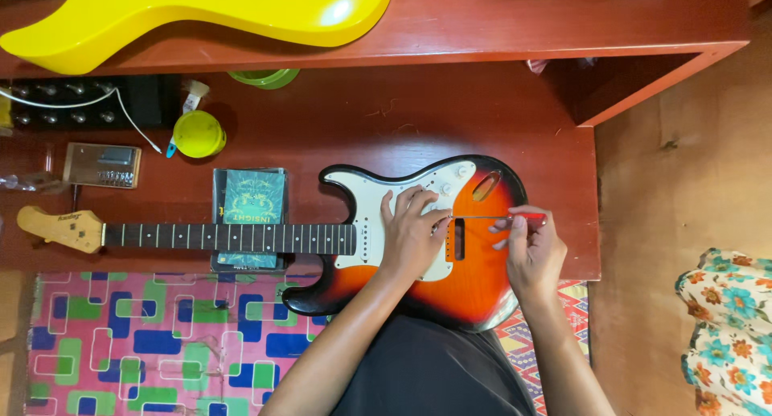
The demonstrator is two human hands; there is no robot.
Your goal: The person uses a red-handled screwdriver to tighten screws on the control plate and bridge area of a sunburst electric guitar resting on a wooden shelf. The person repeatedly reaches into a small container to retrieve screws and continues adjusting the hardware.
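Head view shows a red-brown wooden counter [482,118] with a sunburst electric guitar [474,275] lying flat across it, neck [233,237] pointing to my left, body at the counter's near edge in front of me. My left hand [412,235] lies palm-down on the white pickguard [366,223], fingers spread, holding nothing. My right hand [531,251] hovers over the body's far end, its grip pinching the red handle of a thin screwdriver [503,217]; the shaft runs level toward the pickguard edge beside my left fingers.

Under the neck sits a dark box with a teal cover [249,199]. Behind it I note a yellow round lid [197,135], a small metal bridge part [102,165] and a black unit with a white cable [76,102]. A raised shelf [523,22] of the same wood carries a yellow guitar body [201,14].

Below the counter edge lies a pink patterned mat [145,344]. A brown floor [667,183] runs to the right, with floral fabric [728,319] at the frame edge.
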